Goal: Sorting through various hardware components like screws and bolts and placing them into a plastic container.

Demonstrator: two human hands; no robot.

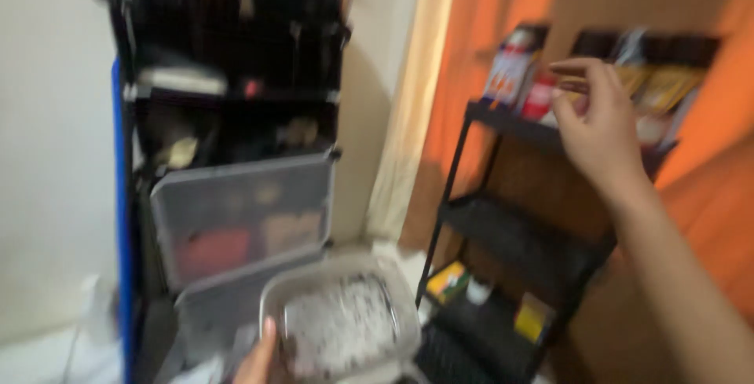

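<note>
My left hand (259,356) shows at the bottom edge, its thumb over the rim of a clear plastic container (342,323) with a speckled grey and white inside. My right hand (598,121) is raised at the right with fingers apart and nothing in it. It hangs in front of the top shelf of a black wire rack (510,235), close to several coloured packets (514,70) standing there. The whole picture is blurred.
A tall black cabinet (228,78) of stacked cubes stands at the left, with frosted flap doors (239,219) tilted open. A cream curtain (412,101) hangs between cabinet and rack. Small yellow items (532,317) lie on the rack's bottom shelf. An orange wall is behind.
</note>
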